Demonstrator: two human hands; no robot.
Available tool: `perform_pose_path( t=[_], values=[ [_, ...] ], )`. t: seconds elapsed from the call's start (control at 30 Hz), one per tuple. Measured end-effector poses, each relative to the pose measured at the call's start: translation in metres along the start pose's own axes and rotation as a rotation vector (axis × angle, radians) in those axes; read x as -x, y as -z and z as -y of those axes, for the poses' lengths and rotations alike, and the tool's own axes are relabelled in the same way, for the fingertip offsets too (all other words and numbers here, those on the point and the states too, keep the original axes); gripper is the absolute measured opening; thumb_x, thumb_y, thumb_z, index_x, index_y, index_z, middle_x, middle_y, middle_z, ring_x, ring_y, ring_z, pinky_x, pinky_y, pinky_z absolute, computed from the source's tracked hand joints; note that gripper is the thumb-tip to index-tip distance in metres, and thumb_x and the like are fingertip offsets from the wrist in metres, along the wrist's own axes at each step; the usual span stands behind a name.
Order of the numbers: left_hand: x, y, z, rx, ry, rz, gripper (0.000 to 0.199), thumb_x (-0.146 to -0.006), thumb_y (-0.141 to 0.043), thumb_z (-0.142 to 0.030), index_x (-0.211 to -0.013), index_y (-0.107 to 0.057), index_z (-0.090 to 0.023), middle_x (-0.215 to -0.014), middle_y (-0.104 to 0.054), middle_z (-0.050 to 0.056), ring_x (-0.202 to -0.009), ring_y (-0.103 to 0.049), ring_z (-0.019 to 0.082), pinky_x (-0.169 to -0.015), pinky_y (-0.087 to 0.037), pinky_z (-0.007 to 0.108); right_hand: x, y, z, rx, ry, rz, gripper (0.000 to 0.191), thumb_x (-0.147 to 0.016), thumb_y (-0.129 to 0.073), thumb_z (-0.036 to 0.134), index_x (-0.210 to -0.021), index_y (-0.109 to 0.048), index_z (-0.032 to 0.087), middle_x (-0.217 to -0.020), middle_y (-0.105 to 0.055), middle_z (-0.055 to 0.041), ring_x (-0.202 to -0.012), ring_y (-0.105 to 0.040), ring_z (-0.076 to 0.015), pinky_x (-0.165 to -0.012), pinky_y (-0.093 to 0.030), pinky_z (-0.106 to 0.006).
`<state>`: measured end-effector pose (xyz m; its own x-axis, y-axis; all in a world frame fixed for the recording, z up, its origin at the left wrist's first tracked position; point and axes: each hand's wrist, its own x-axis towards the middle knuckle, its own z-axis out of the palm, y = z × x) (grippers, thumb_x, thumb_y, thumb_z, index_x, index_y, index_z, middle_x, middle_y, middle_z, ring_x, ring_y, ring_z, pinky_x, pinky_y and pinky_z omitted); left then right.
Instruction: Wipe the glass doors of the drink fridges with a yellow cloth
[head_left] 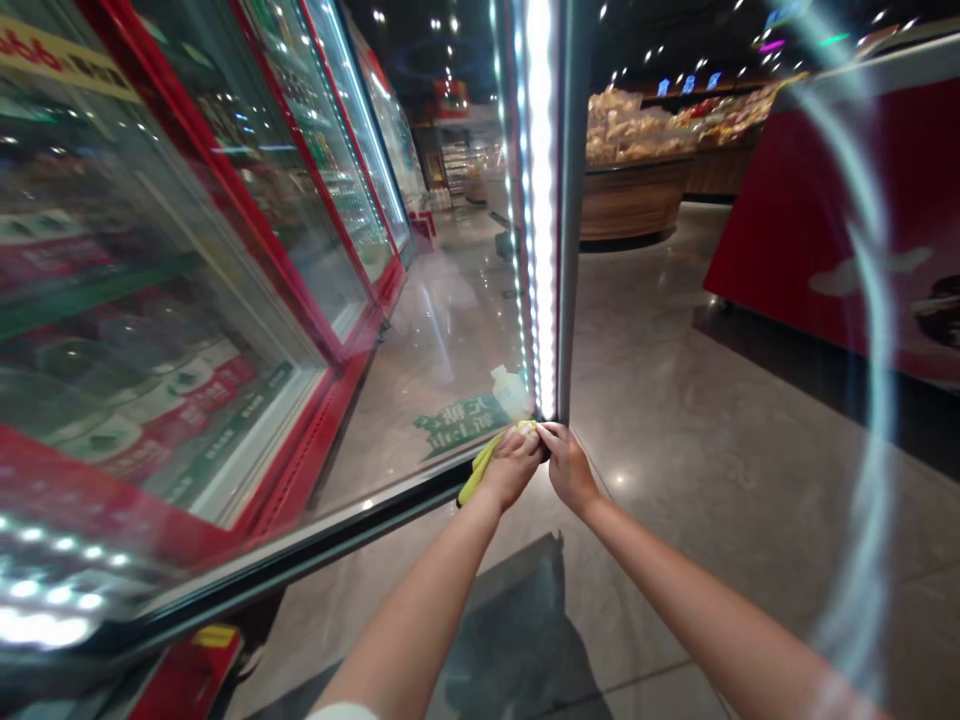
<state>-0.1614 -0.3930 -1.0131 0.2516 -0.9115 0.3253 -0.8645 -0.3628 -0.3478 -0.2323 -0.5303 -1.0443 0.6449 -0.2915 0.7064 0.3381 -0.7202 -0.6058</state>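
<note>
Head view. Your left hand (516, 468) is closed over a yellow-green cloth (480, 474), fingers bunched above it and a fold showing below the palm. The cloth lies at the lower outer corner of the open glass door (442, 320), where the bottom rail (360, 515) meets the upright frame (571, 220). Your right hand (568, 462) has its fingers bent inward, the tips at that same corner, close to the left fingers; whether they pinch the frame or a tuck of cloth you cannot tell from here.

The step in hand appears to be wiping this corner. For a good result, fold the cloth over one fingertip so that it reaches into the angle, and press along the seam rather than across it. The right hand would serve best as a brace on the frame, since the door may swing under a push. Use light pressure beside the lit strip (544, 200), and draw the cloth away from the green decal (469, 422) on the pane, as rubbing could lift its edge. A clean fold for the glass should leave fewer smears than one used on the rail.
</note>
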Motion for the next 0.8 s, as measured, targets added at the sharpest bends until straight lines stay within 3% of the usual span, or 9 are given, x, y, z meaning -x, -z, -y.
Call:
perform_pose_path(
  t=[0.17, 0.27, 0.37, 0.47, 0.57, 0.7, 0.8],
  values=[
    [0.002, 0.031, 0.031, -0.032, -0.152, 0.042, 0.032, -0.100, -0.051, -0.016, -0.128, -0.066, -0.019, -0.131, -0.071, 0.006, -0.129, -0.062, 0.022, -0.119, -0.043, 0.040, -0.006, -0.008, 0.010, -0.047, -0.015, -0.086, 0.053, -0.092, -0.039, 0.007, -0.133, -0.068, 0.024, -0.115, -0.073, -0.0116, -0.109, -0.071, -0.0232, -0.098, -0.060, -0.041],
    [-0.015, 0.061, 0.049, -0.060, -0.197, 0.026, 0.034, -0.100, -0.051, -0.016, -0.133, -0.062, -0.017, -0.134, -0.069, 0.008, -0.132, -0.059, 0.024, -0.120, -0.042, 0.043, -0.028, -0.003, 0.026, -0.063, -0.046, -0.170, 0.053, -0.094, -0.038, 0.008, -0.138, -0.064, 0.024, -0.114, -0.073, -0.0116, -0.106, -0.071, -0.0229, -0.096, -0.060, -0.041],
    [-0.045, 0.098, 0.068, -0.106, -0.173, -0.114, 0.038, -0.100, -0.053, -0.016, -0.137, -0.058, -0.021, -0.146, -0.060, 0.011, -0.139, -0.053, 0.026, -0.121, -0.042, 0.048, -0.066, 0.012, 0.051, -0.111, -0.069, -0.309, 0.053, -0.098, -0.038, 0.012, -0.144, -0.058, 0.027, -0.114, -0.071, -0.0101, -0.107, -0.070, -0.0218, -0.098, -0.058, -0.040],
    [-0.067, 0.123, 0.081, -0.104, -0.061, -0.303, 0.043, -0.099, -0.053, -0.014, -0.141, -0.055, -0.022, -0.155, -0.050, 0.015, -0.145, -0.048, 0.029, -0.121, -0.042, 0.050, -0.093, 0.026, 0.074, -0.205, -0.015, -0.346, 0.050, -0.101, -0.038, 0.018, -0.146, -0.055, 0.028, -0.130, -0.067, -0.0103, -0.123, -0.064, -0.0233, -0.109, -0.052, -0.043],
    [-0.061, 0.120, 0.079, -0.103, -0.085, -0.313, 0.040, -0.099, -0.051, -0.012, -0.138, -0.057, -0.017, -0.147, -0.057, 0.017, -0.145, -0.048, 0.028, -0.121, -0.042, 0.050, -0.085, 0.020, 0.083, -0.248, -0.048, -0.342, 0.046, -0.099, -0.038, 0.017, -0.139, -0.059, 0.026, -0.134, -0.066, -0.0103, -0.125, -0.063, -0.0237, -0.111, -0.051, -0.046],
    [-0.028, 0.099, 0.065, -0.173, -0.260, -0.218, 0.029, -0.101, -0.050, -0.014, -0.125, -0.066, -0.014, -0.132, -0.069, 0.012, -0.135, -0.059, 0.026, -0.121, -0.044, 0.046, -0.042, -0.008, 0.079, -0.265, -0.194, -0.359, 0.042, -0.094, -0.038, 0.013, -0.126, -0.064, 0.021, -0.125, -0.069, -0.0126, -0.123, -0.064, -0.0233, -0.109, -0.053, -0.047],
    [-0.025, 0.109, 0.065, -0.204, -0.296, -0.203, 0.029, -0.101, -0.052, -0.015, -0.126, -0.066, -0.016, -0.133, -0.071, 0.009, -0.132, -0.062, 0.024, -0.121, -0.044, 0.046, -0.036, -0.016, 0.082, -0.318, -0.302, -0.366, 0.043, -0.093, -0.038, 0.014, -0.128, -0.062, 0.020, -0.126, -0.069, -0.0138, -0.121, -0.065, -0.0231, -0.108, -0.054, -0.047]
  ],
)
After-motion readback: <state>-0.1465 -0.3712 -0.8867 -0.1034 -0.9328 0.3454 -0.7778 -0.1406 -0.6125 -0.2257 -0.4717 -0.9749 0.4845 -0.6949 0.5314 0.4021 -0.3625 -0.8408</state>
